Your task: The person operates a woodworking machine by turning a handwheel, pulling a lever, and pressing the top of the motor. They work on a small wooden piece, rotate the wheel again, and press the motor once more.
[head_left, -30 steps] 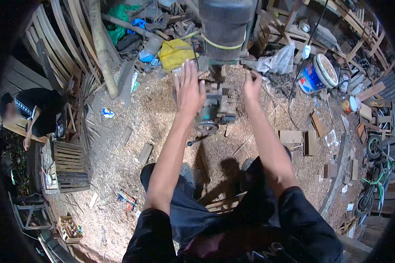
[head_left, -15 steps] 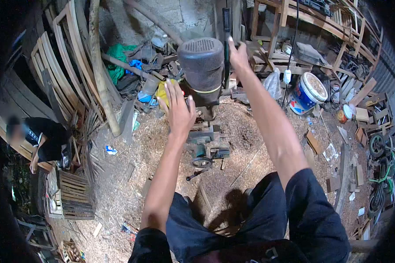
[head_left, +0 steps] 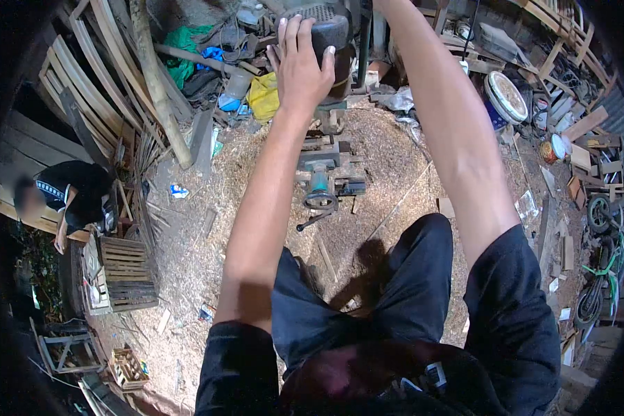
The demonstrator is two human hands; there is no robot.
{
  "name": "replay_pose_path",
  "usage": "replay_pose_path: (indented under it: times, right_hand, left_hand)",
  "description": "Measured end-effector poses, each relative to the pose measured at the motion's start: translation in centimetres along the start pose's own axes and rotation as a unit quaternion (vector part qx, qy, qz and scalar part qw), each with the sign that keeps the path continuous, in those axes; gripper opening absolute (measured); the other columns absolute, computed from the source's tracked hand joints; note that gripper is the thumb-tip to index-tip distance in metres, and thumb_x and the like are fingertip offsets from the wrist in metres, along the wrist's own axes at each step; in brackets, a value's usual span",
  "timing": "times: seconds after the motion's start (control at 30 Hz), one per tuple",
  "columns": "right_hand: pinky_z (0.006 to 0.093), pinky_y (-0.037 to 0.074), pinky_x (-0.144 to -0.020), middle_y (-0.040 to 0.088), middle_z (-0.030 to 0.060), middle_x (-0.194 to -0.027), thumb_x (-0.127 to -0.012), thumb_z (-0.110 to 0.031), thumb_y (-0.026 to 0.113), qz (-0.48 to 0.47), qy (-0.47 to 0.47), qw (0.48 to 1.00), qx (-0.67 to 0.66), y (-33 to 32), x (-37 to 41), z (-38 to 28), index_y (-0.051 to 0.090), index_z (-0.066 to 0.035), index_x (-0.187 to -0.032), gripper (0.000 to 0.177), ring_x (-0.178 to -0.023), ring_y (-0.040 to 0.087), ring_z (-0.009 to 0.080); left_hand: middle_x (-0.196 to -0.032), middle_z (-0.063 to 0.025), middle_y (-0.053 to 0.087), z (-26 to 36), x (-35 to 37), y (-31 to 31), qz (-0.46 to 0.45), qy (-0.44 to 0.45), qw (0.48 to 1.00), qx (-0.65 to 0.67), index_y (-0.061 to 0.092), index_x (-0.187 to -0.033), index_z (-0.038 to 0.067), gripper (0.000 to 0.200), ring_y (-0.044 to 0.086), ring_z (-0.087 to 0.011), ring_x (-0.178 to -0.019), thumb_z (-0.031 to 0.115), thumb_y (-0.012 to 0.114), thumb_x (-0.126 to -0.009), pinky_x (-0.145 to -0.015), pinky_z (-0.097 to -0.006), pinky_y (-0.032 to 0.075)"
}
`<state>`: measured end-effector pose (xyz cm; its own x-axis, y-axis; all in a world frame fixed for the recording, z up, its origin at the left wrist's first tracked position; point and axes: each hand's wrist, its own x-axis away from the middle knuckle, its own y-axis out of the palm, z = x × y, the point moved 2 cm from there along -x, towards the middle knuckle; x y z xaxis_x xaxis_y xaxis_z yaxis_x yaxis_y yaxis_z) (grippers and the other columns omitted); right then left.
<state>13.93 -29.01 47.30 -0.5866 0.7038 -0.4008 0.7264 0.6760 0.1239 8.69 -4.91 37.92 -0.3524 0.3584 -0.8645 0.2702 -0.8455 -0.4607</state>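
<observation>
My left hand (head_left: 304, 68) lies on the side of the dark machine housing (head_left: 329, 31) with the perforated top, its fingers spread and pointing up. My right arm reaches up past the housing on its right side, and my right hand is cut off by the top edge of the view. Below the housing, a vise with a green body (head_left: 319, 182), a round handwheel and a crank handle sits low over ground covered in wood shavings.
A person (head_left: 80, 187) bends over at the left beside slatted wood (head_left: 125, 270). A white-rimmed bucket (head_left: 507, 97) stands at the right, near wood scraps and a bicycle (head_left: 593, 298). A long pole (head_left: 158, 97) leans at the left. A yellow bag (head_left: 263, 97) lies behind my left hand.
The view has tilted down, so the housing sits higher. My left hand has moved up onto the housing. My right hand has gone out of view at the top.
</observation>
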Motion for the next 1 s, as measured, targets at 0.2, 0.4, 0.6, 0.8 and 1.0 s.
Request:
replay_pose_path:
  times: [0.2, 0.4, 0.6, 0.8, 1.0]
  right_hand:
    - [0.0371, 0.04, -0.054, 0.058, 0.0079, -0.058, -0.091, -0.04, 0.048, 0.019, -0.018, 0.999, 0.03, -1.5, 6.8, -2.3, 0.061, -0.002, -0.063, 0.049, -0.055, 0.056, 0.0213]
    - [0.0352, 0.04, -0.056, 0.056, 0.0065, -0.057, -0.096, -0.038, 0.043, -0.013, -0.086, 0.996, -0.02, -2.8, 11.4, -0.5, 0.058, -0.003, -0.063, 0.051, -0.056, 0.053, 0.018]
    - [0.0359, 0.042, -0.058, 0.058, 0.0074, -0.061, -0.098, -0.033, 0.041, 0.003, -0.167, 0.985, 0.04, -3.7, 14.0, -0.1, 0.059, -0.001, -0.068, 0.046, -0.059, 0.054, 0.0193]
    - [0.034, 0.045, -0.066, 0.061, 0.0053, -0.072, -0.098, -0.038, 0.047, -0.051, -0.108, 0.993, -0.022, -4.2, 16.1, -0.2, 0.062, -0.002, -0.08, 0.043, -0.07, 0.057, 0.0174]
    - [0.0273, 0.034, -0.058, 0.049, -0.0035, -0.066, -0.097, -0.025, 0.049, -0.035, -0.091, 0.992, -0.081, -4.8, 21.8, -1.2, 0.054, -0.005, -0.07, 0.034, -0.061, 0.042, 0.008]
  left_hand:
    - [-0.155, -0.0204, 0.024, 0.6, 1.4, -0.2, -0.021, -0.026, 0.999, 0.023, 0.031, -0.148, 0.008, 0.071, 0.019, -0.0437, -0.144, 0.023, 0.064, -0.087, -0.115, -0.0588, 0.018]
    - [-0.159, -0.0246, 0.009, 1.3, 3.3, -1.3, -0.116, -0.063, 0.991, 0.035, 0.018, -0.155, 0.012, 0.083, 0.019, -0.0436, -0.145, 0.025, 0.062, -0.086, -0.11, -0.065, 0.022]
    - [-0.157, -0.0308, 0.012, 2.0, 4.7, -3.1, -0.23, -0.082, 0.969, 0.039, 0.018, -0.153, 0.004, 0.081, 0.021, -0.0433, -0.144, 0.026, 0.061, -0.087, -0.113, -0.0599, 0.023]
    - [-0.153, -0.0312, 0.026, 1.9, 6.9, -4.2, -0.177, -0.076, 0.977, 0.095, 0.028, -0.146, -0.008, 0.073, 0.025, -0.0406, -0.144, 0.023, 0.062, -0.089, -0.117, -0.0397, 0.024]
    - [-0.149, -0.0309, 0.033, 3.5, 9.5, -6.7, -0.136, -0.117, 0.971, 0.156, 0.035, -0.143, -0.008, 0.066, 0.03, -0.0373, -0.143, 0.022, 0.062, -0.091, -0.116, -0.0383, 0.024]
